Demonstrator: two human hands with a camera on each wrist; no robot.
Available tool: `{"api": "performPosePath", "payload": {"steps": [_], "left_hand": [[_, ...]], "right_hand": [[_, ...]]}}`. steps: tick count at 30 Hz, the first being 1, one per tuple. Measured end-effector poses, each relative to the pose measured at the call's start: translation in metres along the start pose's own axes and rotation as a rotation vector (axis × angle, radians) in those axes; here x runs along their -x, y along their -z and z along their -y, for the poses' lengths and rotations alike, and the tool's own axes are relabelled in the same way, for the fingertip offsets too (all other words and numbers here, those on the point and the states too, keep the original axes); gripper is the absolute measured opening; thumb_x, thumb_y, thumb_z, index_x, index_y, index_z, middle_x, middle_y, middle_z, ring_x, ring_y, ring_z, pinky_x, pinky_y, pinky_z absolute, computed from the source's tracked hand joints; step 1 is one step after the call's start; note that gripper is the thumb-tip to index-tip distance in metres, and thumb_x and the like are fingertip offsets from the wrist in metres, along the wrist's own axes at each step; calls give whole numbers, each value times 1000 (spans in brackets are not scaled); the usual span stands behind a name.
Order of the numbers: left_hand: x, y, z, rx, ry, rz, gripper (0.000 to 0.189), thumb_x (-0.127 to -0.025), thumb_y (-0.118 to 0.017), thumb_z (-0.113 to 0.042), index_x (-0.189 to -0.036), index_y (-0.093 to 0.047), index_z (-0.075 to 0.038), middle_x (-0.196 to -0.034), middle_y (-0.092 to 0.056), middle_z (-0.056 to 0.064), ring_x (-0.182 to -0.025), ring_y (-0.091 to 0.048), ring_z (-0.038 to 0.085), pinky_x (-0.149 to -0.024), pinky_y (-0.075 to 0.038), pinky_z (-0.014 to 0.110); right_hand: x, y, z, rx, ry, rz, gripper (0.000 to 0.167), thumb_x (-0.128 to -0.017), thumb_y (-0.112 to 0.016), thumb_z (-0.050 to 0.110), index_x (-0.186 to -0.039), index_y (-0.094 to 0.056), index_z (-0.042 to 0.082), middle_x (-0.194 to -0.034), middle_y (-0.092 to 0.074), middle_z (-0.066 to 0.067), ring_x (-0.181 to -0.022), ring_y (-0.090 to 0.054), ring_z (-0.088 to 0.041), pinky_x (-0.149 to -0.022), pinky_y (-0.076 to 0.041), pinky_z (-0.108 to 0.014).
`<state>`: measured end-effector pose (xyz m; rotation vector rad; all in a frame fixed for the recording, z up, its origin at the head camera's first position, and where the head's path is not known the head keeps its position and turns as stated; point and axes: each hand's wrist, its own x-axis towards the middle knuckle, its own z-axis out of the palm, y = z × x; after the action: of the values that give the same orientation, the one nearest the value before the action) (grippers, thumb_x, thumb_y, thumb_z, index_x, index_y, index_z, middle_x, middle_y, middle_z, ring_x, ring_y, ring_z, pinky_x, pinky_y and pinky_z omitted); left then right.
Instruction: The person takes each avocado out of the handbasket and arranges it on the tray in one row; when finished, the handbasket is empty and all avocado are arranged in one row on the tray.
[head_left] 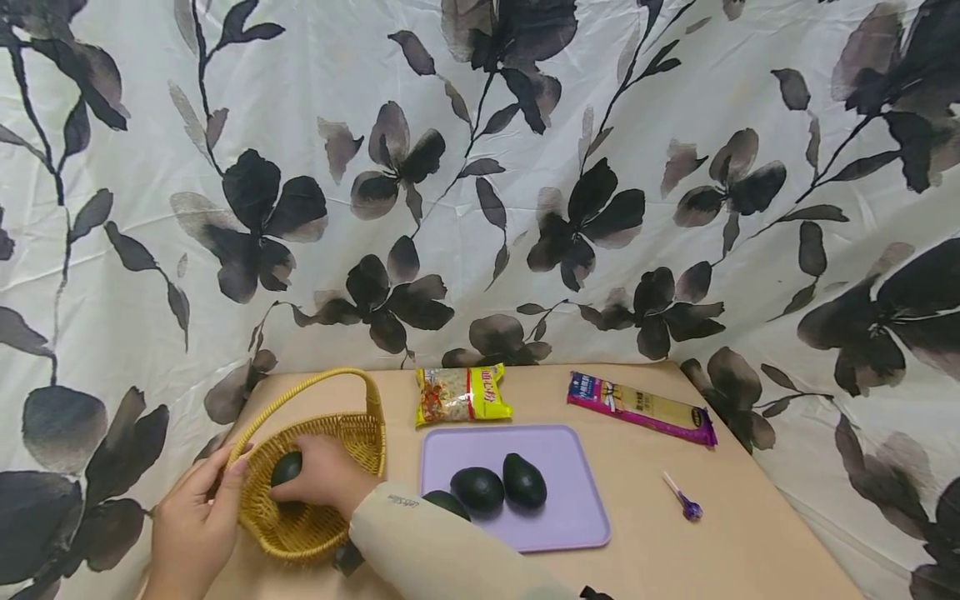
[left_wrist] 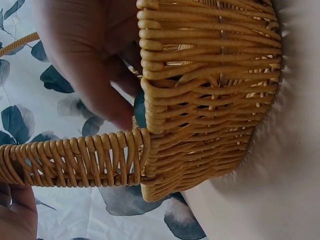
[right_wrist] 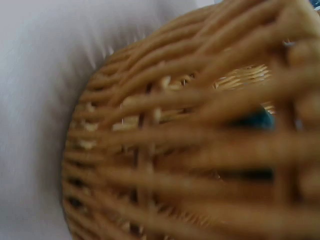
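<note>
A yellow wicker basket [head_left: 315,542] with a tall arched handle [head_left: 300,385] stands at the left of the table. My left hand [head_left: 197,521] grips the handle low on its left side; in the left wrist view, part of that hand [left_wrist: 17,212] shows beside the handle. Inside the basket, my right hand [head_left: 326,475] holds a dark green avocado [head_left: 287,468] between thumb and fingers. Through the weave in the right wrist view, a blurred dark green patch [right_wrist: 257,120] shows. Dark avocados [head_left: 477,490] lie on a lilac tray [head_left: 555,525], one partly behind my right sleeve.
Behind the tray lies a yellow snack packet [head_left: 463,394]. A long purple packet [head_left: 641,408] rests at the back right, with a purple-wrapped lollipop [head_left: 684,500] nearer the front. Floral cloth [head_left: 480,250] hangs behind the table.
</note>
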<state>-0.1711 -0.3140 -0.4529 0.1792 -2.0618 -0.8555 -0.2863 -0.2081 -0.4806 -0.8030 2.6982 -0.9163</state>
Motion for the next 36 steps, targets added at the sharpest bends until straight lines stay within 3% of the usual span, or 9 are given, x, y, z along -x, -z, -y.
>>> {"api": "performPosePath", "payload": {"steps": [6, 12, 15, 18, 24, 25, 31, 33, 36], "left_hand": [[3, -3, -2, 4, 4, 9, 25, -97, -70, -5, -120, -72, 5, -106, -70, 1, -91, -51, -24, -74, -42, -4], [1, -3, -1, 41, -58, -11, 26, -95, -70, -2, -120, -71, 6, -111, -55, -39, -93, -53, -24, -74, -43, -4], [0, -3, -1, 43, -61, -11, 26, -96, -70, -2, -121, -71, 7, -112, -51, -43, -94, -52, -24, -75, -42, -4], [0, -3, -1, 40, -55, -7, 27, -95, -70, -2, -121, -71, 5, -112, -56, -36, -94, -52, -23, -76, -42, -4], [-1, -2, 1, 43, -45, -16, 27, -94, -71, 0, -121, -71, 6, -106, -71, 4, -91, -52, -24, -74, -42, -4], [-1, -2, 1, 40, -44, -15, 27, -95, -70, -1, -121, -71, 6, -106, -71, 5, -92, -52, -24, -75, -42, -4], [-1, -2, 2, 29, -23, -9, 27, -97, -69, -4, -122, -71, 6, -109, -62, -22, -93, -52, -25, -75, -42, -4], [-1, -1, 1, 23, -18, -10, 27, -97, -70, -4, -121, -71, 7, -108, -66, -15, -92, -51, -25, -74, -42, -4], [0, -1, 0, 13, -11, -8, 27, -96, -69, -4, -121, -70, 7, -105, -70, 7, -90, -49, -26, -72, -41, -4]], "right_hand": [[-1, -9, -6, -16, -30, -10, 68, -73, -93, 35, -134, -64, 25, -121, -64, 15, -103, -58, 0, -85, -52, -19], [-2, -8, -9, -46, -43, -6, 65, -74, -93, 34, -133, -64, 28, -118, -65, 15, -100, -60, 0, -84, -52, -20], [-2, -8, -9, -59, -50, -2, 66, -74, -93, 32, -133, -64, 29, -117, -66, 16, -99, -61, -1, -83, -53, -21], [-2, -8, -11, -71, -57, 2, 67, -74, -93, 31, -134, -63, 30, -119, -66, 16, -100, -61, -2, -83, -53, -23], [-1, -9, -10, -90, -59, -3, 66, -74, -92, 27, -134, -63, 31, -119, -65, 16, -99, -60, -1, -81, -53, -23], [-1, -9, -10, -99, -62, -2, 66, -74, -92, 26, -133, -63, 31, -118, -65, 16, -99, -60, -1, -81, -54, -23], [3, -3, -9, -156, -63, 7, 64, -74, -92, 23, -131, -63, 31, -113, -65, 16, -94, -59, -2, -78, -54, -24], [6, 2, -10, -166, -45, 11, 65, -75, -91, 24, -132, -63, 32, -115, -65, 16, -94, -60, -2, -78, -54, -25], [9, 10, -12, -169, -7, 16, 67, -76, -90, 24, -135, -61, 32, -117, -64, 16, -94, -60, -2, -77, -54, -25]]}}
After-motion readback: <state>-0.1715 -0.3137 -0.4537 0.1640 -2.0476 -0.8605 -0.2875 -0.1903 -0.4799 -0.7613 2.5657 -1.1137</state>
